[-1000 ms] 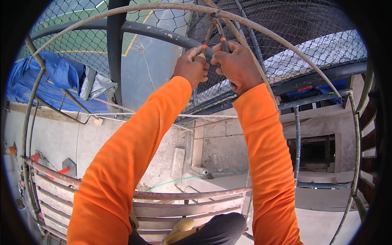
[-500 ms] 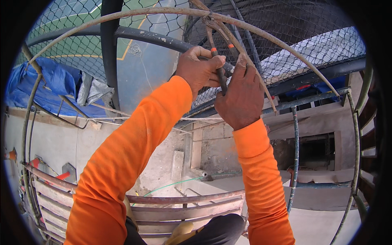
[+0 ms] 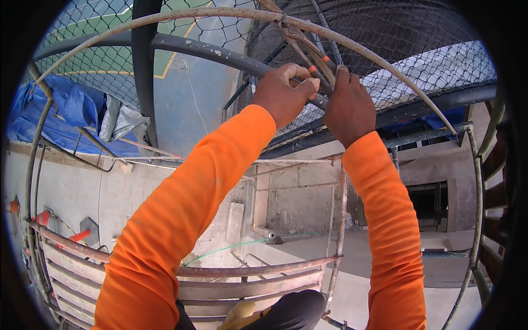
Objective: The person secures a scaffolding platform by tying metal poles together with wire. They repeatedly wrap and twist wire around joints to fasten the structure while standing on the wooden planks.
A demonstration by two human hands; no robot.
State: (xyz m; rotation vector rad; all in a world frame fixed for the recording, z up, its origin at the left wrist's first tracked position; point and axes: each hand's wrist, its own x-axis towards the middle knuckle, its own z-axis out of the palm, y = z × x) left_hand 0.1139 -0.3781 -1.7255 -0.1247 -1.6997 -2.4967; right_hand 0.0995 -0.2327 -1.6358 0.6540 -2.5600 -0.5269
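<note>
A pair of long-handled pincers (image 3: pixel 312 69) with an orange band on each handle reaches up to a curved, rusty pipe (image 3: pixel 236 13). Its jaws are near a wire tie where a slanting bar meets that pipe; exactly what they bite is too small to tell. My left hand (image 3: pixel 281 94) is curled round the left handle. My right hand (image 3: pixel 350 110) grips the other handle, its fingers pointing up along it. Behind both hands runs a dark painted pipe (image 3: pixel 214 51) in front of black chain-link mesh (image 3: pixel 113 60). Parts of the handles are hidden by my fingers.
Scaffold pipes surround me, with a slatted platform (image 3: pixel 242 287) below by my legs. A blue tarpaulin (image 3: pixel 60 110) hangs at the left. Far below are a concrete floor (image 3: pixel 148 192), a green hose (image 3: pixel 220 250) and an orange-red cone-like object (image 3: pixel 81 235).
Both hands have shifted right, still on the pincers. The handles have come closer together and lean further right. My view has moved slightly too.
</note>
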